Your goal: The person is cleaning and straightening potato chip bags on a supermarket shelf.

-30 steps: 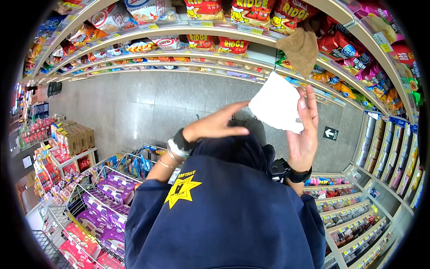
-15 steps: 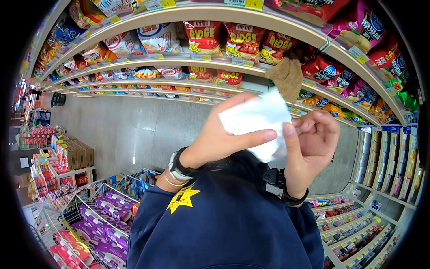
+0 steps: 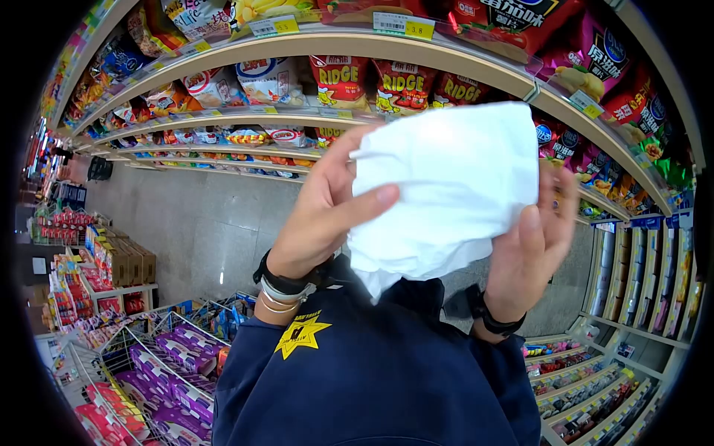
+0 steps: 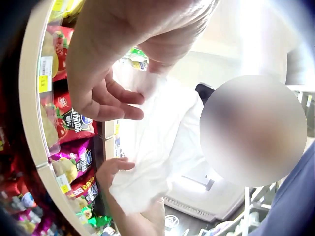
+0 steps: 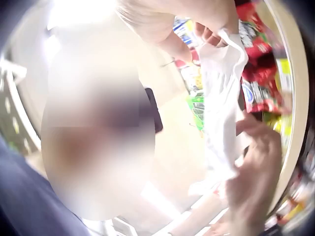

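A soft white cloth [image 3: 446,186], thin and creased, is spread in front of my chest, its lower edge crumpled. My left hand [image 3: 316,212] pinches its left side, thumb over the near face and fingers behind. At the opposite edge, my right hand [image 3: 537,249] holds the cloth between thumb and fingers, slightly blurred. In the left wrist view the white cloth [image 4: 162,132] hangs in folds between the two hands. The right wrist view shows the white cloth [image 5: 219,98] edge-on, with the right hand [image 5: 197,22] at its upper end.
Snack shelves [image 3: 245,48] curve across the front, with red chip bags [image 3: 338,82] behind the cloth. A wire basket display [image 3: 89,353] of purple packs stands at the left. More racks [image 3: 587,386] are at the lower right. Cartons [image 3: 126,260] are stacked further left.
The white cloth was a smaller folded piece by the right hand; the left hand came over and took hold, and it is now opened out wider. It now covers where the brown cloth hung.
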`<state>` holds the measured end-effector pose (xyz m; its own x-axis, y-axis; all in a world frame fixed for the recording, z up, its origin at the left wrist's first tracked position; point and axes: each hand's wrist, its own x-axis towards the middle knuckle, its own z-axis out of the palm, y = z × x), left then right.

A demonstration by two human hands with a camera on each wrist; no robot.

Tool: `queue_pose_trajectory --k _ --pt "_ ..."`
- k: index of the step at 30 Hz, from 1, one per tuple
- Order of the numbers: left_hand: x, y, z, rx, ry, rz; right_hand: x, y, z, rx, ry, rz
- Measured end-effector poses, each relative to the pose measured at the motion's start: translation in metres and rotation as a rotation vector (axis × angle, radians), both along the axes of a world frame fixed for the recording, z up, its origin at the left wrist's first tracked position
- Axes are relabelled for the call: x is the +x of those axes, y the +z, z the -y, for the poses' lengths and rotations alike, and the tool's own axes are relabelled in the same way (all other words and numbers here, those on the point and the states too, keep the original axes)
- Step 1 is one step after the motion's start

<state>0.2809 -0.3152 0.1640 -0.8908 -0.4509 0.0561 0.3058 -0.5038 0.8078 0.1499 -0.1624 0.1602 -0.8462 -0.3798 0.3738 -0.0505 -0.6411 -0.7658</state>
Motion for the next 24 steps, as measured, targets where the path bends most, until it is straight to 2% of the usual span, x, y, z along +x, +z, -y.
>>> queue_pose_trajectory --k 2,3,4,6,9,11,13,17,18,19,20,21,22,24 --pt "-0.004 0.001 0.000 -0.104 0.115 0.023 -0.001 0.002 0.003 -0.041 0.412 0.278" --pt "-0.007 0.002 0.001 -0.157 0.172 0.032 -0.002 0.001 0.002 0.000 0.530 0.339" --pt "-0.009 0.003 0.002 -0.209 0.229 0.041 -0.003 0.000 0.001 0.048 0.644 0.400" --pt "-0.009 0.005 0.005 -0.285 0.191 0.038 -0.003 -0.012 -0.011 0.263 0.688 0.370" --pt "-0.003 0.006 0.005 -0.294 0.133 -0.017 0.001 -0.005 -0.003 0.331 0.504 0.158" --pt "0.004 0.006 0.003 -0.269 0.093 -0.075 0.001 0.002 -0.003 0.478 0.366 -0.031" --pt "0.005 0.008 0.001 -0.511 0.108 -0.068 0.002 0.005 -0.005 0.569 0.266 -0.220" --pt "0.010 0.017 -0.001 -0.817 0.201 -0.110 -0.005 -0.003 -0.016 0.366 0.182 -0.392" --pt "0.014 0.022 0.000 -0.887 0.210 -0.123 -0.012 0.005 -0.019 0.384 0.114 -0.592" --pt "0.016 0.024 0.006 -0.923 0.108 -0.283 -0.012 0.010 -0.009 0.116 0.227 -0.616" --pt "0.012 0.033 0.006 -1.093 0.195 -0.354 -0.015 0.016 -0.004 0.025 0.198 -0.722" --pt "0.015 0.047 0.017 -1.212 0.085 -0.396 -0.017 0.022 -0.001 -0.066 0.167 -0.826" --pt "0.017 0.049 0.016 -1.180 0.122 -0.449 -0.020 0.029 -0.002 -0.129 0.201 -0.867" --pt "0.014 0.057 0.008 -1.062 0.250 -0.597 -0.011 0.046 -0.008 -0.224 0.213 -0.790"
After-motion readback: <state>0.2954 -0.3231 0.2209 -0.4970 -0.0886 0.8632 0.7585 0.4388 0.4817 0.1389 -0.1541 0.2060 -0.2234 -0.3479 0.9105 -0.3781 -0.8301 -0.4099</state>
